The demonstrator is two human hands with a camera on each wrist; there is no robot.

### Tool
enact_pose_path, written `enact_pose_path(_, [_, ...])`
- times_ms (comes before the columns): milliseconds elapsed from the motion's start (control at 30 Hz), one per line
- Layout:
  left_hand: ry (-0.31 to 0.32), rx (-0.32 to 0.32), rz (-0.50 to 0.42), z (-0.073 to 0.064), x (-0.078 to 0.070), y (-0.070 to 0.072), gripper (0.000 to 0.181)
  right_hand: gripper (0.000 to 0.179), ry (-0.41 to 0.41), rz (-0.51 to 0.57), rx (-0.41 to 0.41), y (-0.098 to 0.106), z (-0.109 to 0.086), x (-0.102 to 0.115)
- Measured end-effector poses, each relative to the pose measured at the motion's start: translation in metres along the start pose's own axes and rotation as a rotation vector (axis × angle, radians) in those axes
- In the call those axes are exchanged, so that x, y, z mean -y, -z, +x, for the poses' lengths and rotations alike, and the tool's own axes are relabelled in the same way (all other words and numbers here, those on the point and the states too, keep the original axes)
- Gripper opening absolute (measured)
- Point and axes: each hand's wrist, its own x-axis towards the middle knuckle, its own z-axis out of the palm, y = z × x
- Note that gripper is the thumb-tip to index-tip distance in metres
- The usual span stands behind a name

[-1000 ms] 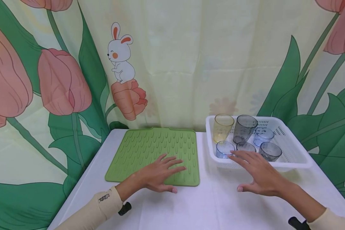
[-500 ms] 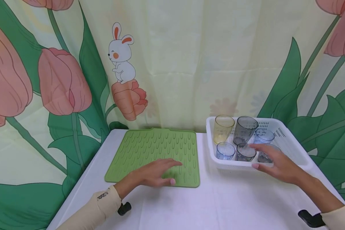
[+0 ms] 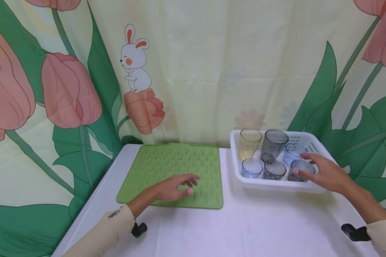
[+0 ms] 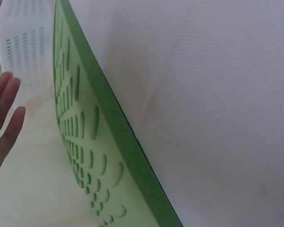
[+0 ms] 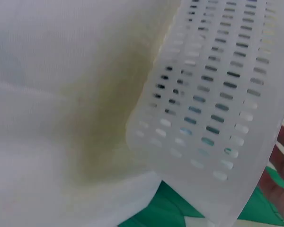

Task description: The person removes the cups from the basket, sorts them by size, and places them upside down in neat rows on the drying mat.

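Observation:
My left hand (image 3: 173, 187) hovers over the near part of a green ridged drying mat (image 3: 167, 164), its fingers loosely bent and holding nothing. In the left wrist view its fingers (image 4: 7, 104) stand apart from the mat. My right hand (image 3: 331, 174) is at the right end of a white basket (image 3: 336, 180), beside the front right dark glass (image 3: 300, 175). Its thumb and index finger are spread over that glass; contact is unclear. Two more short glasses, one blue (image 3: 252, 171) and one dark (image 3: 274, 171), stand in the same row. In the right wrist view the basket's wall hides the glasses.
Behind the short row stand a tall yellow glass (image 3: 249, 144), a tall dark glass (image 3: 272, 144) and a short blue glass (image 3: 292, 153). A white cloth covers the table (image 3: 231, 228). A printed curtain (image 3: 196, 71) hangs directly behind.
My right hand has moved right across the basket, from the front middle glass to the front right one. The left hand has drawn back slightly, its fingers bending more. The glasses stay in place.

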Motion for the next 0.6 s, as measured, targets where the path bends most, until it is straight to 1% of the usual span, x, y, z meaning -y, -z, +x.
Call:
enact_pose_path(133, [-0.009, -0.003, -0.021, 0.002, 0.001, 0.001, 0.061, 0.086, -0.017, -0.073, 0.036, 0.002, 0.006, -0.008])
enact_pose_path(267, [0.002, -0.007, -0.017, 0.003, 0.003, 0.001, 0.058, 0.09, -0.026, -0.158, 0.058, 0.002, 0.009, -0.016])
enact_pose_path(367, [0.007, -0.009, -0.014, 0.004, 0.004, 0.001, 0.055, 0.092, -0.022, -0.198, 0.069, 0.002, 0.01, -0.021])
enact_pose_path(500, [0.009, -0.01, -0.013, 0.003, 0.003, 0.0, 0.056, 0.096, -0.015, -0.222, 0.079, 0.002, 0.011, -0.025])
enact_pose_path(600, [0.014, -0.008, -0.012, 0.002, 0.004, -0.001, 0.056, 0.1, -0.012, -0.208, 0.091, 0.001, 0.012, -0.026])
